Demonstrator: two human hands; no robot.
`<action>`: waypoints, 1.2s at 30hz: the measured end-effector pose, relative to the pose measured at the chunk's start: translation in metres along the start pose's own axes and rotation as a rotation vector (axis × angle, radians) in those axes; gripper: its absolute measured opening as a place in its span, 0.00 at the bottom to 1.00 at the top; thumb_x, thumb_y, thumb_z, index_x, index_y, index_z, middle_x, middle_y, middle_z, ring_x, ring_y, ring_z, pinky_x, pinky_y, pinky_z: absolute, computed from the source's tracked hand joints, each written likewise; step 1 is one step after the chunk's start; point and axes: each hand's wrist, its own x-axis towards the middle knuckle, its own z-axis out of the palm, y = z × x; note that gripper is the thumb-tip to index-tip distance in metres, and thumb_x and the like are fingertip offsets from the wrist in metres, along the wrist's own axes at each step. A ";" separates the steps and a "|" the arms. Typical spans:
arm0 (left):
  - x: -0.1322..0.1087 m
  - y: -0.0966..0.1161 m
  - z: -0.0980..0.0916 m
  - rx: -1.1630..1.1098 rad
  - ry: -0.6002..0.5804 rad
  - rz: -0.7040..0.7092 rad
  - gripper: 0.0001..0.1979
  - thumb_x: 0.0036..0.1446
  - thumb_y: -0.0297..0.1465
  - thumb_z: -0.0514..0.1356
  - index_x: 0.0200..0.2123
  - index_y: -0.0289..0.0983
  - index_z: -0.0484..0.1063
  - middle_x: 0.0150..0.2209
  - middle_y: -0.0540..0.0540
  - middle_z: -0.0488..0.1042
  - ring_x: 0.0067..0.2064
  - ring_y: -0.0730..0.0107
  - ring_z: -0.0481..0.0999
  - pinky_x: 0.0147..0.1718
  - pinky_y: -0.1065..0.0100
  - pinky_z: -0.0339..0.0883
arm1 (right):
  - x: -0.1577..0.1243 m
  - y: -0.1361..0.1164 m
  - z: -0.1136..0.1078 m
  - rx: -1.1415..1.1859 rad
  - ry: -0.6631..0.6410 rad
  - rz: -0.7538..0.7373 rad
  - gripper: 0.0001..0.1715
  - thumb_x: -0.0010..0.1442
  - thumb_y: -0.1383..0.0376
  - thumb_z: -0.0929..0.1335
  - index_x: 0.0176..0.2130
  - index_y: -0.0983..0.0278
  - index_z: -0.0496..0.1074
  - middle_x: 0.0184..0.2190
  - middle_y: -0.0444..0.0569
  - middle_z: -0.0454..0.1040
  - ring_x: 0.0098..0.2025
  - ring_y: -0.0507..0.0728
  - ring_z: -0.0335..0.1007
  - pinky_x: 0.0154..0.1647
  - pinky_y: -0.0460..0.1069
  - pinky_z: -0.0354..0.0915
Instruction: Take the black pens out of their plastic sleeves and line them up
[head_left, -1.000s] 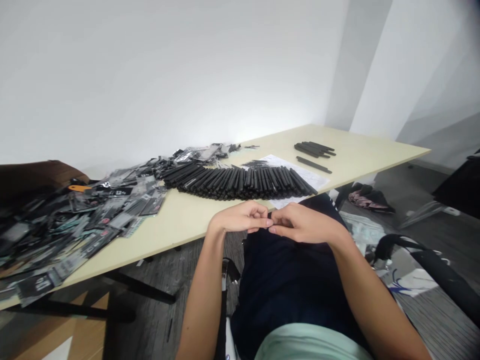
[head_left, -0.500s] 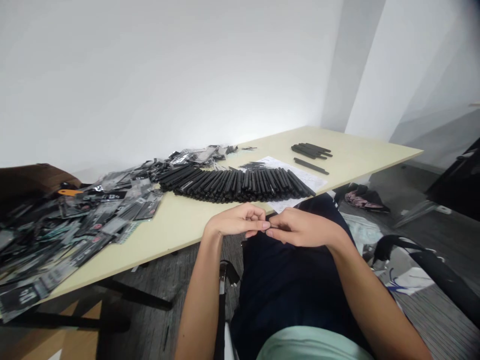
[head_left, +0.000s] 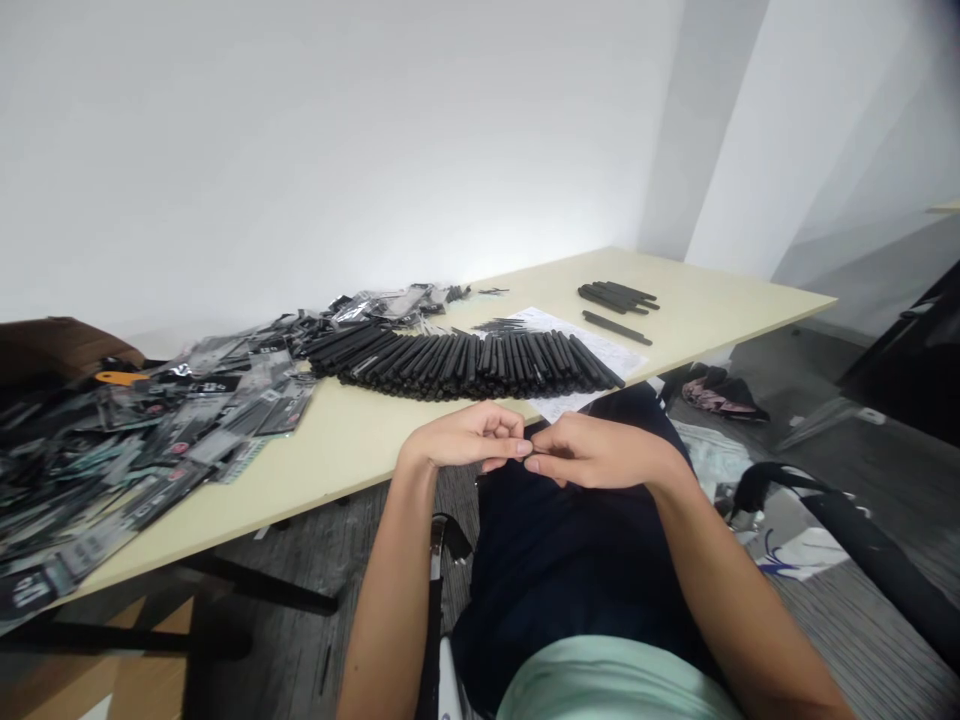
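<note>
My left hand (head_left: pixel 469 437) and my right hand (head_left: pixel 589 450) meet fingertip to fingertip over my lap, just below the table's near edge. Both hands are curled in a pinch around a small dark thing between them that I cannot make out. On the pale table (head_left: pixel 352 440) right behind the hands lies a long row of black pens (head_left: pixel 465 362) side by side.
A heap of dark plastic packets (head_left: pixel 142 430) covers the table's left part. A few more black pens (head_left: pixel 616 297) lie at the far right, beside a white printed sheet (head_left: pixel 592 345). A black chair arm (head_left: pixel 840 525) and bags on the floor (head_left: pixel 712 392) sit to my right.
Both hands stay pinched together and shift only slightly to the left in the picture, along with the whole scene, as my head turns a little.
</note>
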 end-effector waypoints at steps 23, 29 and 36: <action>0.011 -0.002 0.003 -0.025 0.153 0.042 0.25 0.69 0.50 0.56 0.33 0.32 0.72 0.19 0.50 0.71 0.20 0.77 0.62 0.24 0.73 0.55 | -0.001 0.001 -0.004 -0.226 0.343 0.018 0.08 0.70 0.65 0.69 0.38 0.64 0.77 0.29 0.44 0.78 0.28 0.51 0.67 0.34 0.47 0.55; 0.010 -0.005 0.004 0.030 0.135 0.025 0.28 0.69 0.53 0.52 0.30 0.34 0.69 0.19 0.51 0.67 0.22 0.75 0.64 0.25 0.72 0.58 | 0.001 -0.006 0.005 -0.508 0.449 0.057 0.03 0.67 0.68 0.69 0.37 0.64 0.72 0.37 0.47 0.77 0.35 0.54 0.71 0.33 0.48 0.53; 0.010 -0.009 0.005 0.010 0.130 0.048 0.28 0.70 0.53 0.50 0.28 0.36 0.63 0.20 0.54 0.61 0.22 0.77 0.59 0.24 0.72 0.53 | 0.011 0.000 0.011 -0.559 0.480 0.077 0.08 0.63 0.75 0.68 0.35 0.63 0.70 0.38 0.46 0.75 0.35 0.54 0.70 0.32 0.48 0.54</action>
